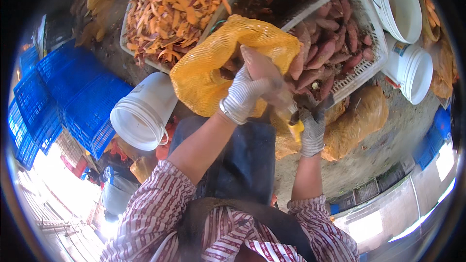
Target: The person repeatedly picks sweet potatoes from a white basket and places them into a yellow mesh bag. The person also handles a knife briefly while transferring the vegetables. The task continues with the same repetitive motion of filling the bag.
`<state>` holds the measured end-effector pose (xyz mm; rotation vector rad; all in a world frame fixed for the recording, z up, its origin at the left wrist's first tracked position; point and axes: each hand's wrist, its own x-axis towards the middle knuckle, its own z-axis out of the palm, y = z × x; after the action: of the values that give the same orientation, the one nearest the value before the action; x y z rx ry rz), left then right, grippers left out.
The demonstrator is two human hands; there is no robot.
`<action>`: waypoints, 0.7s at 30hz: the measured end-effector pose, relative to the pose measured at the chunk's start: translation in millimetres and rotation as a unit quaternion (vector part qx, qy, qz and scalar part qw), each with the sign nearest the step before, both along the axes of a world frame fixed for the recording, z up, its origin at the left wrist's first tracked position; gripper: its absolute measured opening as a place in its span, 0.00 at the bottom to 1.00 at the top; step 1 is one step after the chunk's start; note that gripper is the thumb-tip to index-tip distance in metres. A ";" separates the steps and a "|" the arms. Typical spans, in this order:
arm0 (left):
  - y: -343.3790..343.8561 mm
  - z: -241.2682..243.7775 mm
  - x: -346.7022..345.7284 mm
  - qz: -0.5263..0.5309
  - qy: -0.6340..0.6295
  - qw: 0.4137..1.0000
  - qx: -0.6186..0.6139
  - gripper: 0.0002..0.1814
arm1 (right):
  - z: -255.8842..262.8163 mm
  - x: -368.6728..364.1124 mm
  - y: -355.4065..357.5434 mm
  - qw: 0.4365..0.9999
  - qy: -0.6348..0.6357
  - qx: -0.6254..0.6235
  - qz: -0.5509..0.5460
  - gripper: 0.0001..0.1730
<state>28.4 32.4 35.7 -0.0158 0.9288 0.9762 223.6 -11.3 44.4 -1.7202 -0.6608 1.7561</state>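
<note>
My gloved left hand is closed around a large sweet potato with reddish skin, held over the mouth of a yellow mesh sack. Blur covers the sweet potato's lower end. My gloved right hand grips a yellow-handled tool, probably a knife or peeler; its working end is blurred near the sweet potato. More sweet potatoes fill a white plastic crate at the upper right. Some also show inside the sack.
Orange peelings fill a pale crate at the upper left. A white bucket lies tilted at left, beside blue plastic crates. White buckets stand at upper right. Full mesh sacks lie on the floor at right.
</note>
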 end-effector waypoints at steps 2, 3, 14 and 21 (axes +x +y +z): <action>-0.9 4.2 -19.1 -0.036 0.150 0.988 -0.005 0.29 | -1.0 -8.6 14.9 0.994 -0.095 -0.001 0.061 0.18; -0.4 9.7 -29.3 -0.056 0.226 0.972 -0.012 0.27 | 0.5 -19.5 27.8 0.970 -0.168 0.084 0.154 0.17; -9.7 24.4 -151.2 -0.204 0.468 0.860 0.020 0.31 | 34.3 -197.4 128.3 0.696 -0.253 0.341 0.579 0.14; -27.3 23.9 -186.9 -0.128 0.482 0.866 -0.018 0.32 | 2.1 -246.5 144.8 0.624 -0.199 0.404 0.638 0.14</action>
<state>-158.5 5.0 59.7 0.6040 1.8133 0.6880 -22.9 133.4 46.5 -0.8212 -2.8497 1.1838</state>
